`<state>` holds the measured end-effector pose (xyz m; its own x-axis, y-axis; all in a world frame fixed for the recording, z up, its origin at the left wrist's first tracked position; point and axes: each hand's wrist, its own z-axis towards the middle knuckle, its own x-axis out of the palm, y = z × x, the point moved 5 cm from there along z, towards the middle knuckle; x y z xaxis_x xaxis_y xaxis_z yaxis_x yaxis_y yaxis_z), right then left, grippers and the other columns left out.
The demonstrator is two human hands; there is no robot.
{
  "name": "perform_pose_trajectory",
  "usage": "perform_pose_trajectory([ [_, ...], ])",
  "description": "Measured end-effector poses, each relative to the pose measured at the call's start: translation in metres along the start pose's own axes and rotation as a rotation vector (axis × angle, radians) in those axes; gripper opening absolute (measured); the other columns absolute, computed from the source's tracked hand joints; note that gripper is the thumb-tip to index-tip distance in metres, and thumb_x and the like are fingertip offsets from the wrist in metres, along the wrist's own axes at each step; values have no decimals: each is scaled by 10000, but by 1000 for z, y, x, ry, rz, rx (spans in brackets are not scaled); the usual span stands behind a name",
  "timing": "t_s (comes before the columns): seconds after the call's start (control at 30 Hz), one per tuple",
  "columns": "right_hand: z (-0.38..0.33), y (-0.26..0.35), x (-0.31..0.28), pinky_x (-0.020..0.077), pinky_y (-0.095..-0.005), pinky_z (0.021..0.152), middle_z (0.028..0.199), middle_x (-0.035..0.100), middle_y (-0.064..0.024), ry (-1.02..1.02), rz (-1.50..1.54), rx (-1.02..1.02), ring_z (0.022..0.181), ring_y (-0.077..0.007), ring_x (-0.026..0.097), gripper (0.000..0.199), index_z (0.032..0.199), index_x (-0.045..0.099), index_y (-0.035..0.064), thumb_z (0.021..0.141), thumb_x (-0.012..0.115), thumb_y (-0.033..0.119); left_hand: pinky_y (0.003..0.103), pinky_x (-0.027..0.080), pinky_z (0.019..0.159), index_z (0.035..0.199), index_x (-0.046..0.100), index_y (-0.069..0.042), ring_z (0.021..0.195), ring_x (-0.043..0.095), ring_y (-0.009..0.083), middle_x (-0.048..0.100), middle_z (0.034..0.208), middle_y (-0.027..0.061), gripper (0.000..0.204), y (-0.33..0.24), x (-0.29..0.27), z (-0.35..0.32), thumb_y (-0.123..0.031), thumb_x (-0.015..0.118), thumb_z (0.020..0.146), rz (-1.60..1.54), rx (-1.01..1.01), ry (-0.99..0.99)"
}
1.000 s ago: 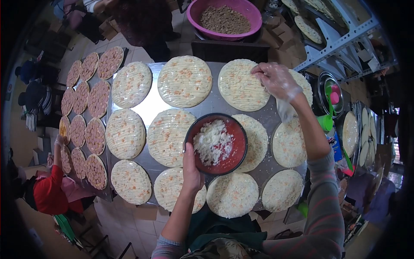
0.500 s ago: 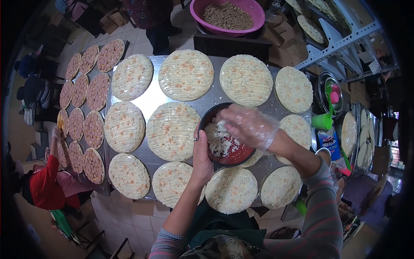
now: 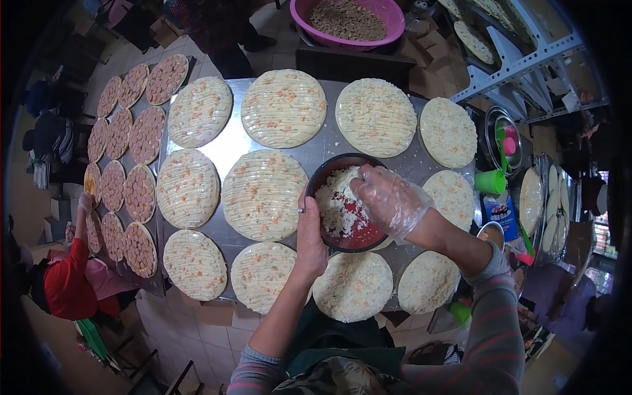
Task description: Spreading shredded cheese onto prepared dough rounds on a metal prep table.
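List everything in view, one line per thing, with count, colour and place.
Bowl: one, red with white shreds, held over the table.
Pale topped rounds: about eleven, cream, on the metal table.
Sausage-topped rounds: about a dozen, reddish, on the left side.
Basin: one, pink, brown filling, top.
Cup: one, green, right.
Person in red: one, lower left.
Left hand: bare, ringed, gripping the bowl's rim.
Right hand: clear glove, reaching into the bowl.
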<state>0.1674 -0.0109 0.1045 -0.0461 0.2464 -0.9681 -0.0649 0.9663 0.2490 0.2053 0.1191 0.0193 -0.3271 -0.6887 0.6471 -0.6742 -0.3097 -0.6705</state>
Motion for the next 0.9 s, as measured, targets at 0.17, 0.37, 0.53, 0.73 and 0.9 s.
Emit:
perform_pose_trajectory([
  [0.17,13,1,3,481,-428,824,1127,504,-202,-23,197,126,979,-377,547,368,1128,499,43,771,585,72,342,310,1045,1378,247,-28,1235,373,198,362,1339,123,548,-4,6,-4,-409,303,988,-52,-27,-2],
  [0.37,12,12,17,493,-433,797,1121,501,-207,-110,-71,24,986,-370,540,331,1124,512,39,802,558,98,347,311,1049,1389,224,-31,1247,363,198,345,1352,125,575,2,0,-5,-431,300,983,61,-7,43],
  [0.53,17,8,5,467,-444,863,1098,534,-189,-7,293,139,1022,-351,542,304,1102,535,29,800,555,66,344,288,1056,1383,239,-20,1239,364,194,350,1349,124,568,0,-5,-8,-427,274,988,40,-17,29],
  [0.73,-3,18,46,462,-425,886,1096,566,-176,-111,450,-119,1051,-328,546,282,1085,561,35,803,548,41,374,351,1030,1351,327,-53,1204,442,204,436,1323,101,607,1,-6,-6,-513,291,956,160,-20,15],
  [0.9,2,-3,18,471,-404,836,998,602,-151,113,640,9,965,-329,572,223,1049,585,35,837,519,59,369,371,1010,1333,357,-59,1183,458,198,451,1304,93,577,-1,-3,-8,-498,279,965,90,-29,11],
])
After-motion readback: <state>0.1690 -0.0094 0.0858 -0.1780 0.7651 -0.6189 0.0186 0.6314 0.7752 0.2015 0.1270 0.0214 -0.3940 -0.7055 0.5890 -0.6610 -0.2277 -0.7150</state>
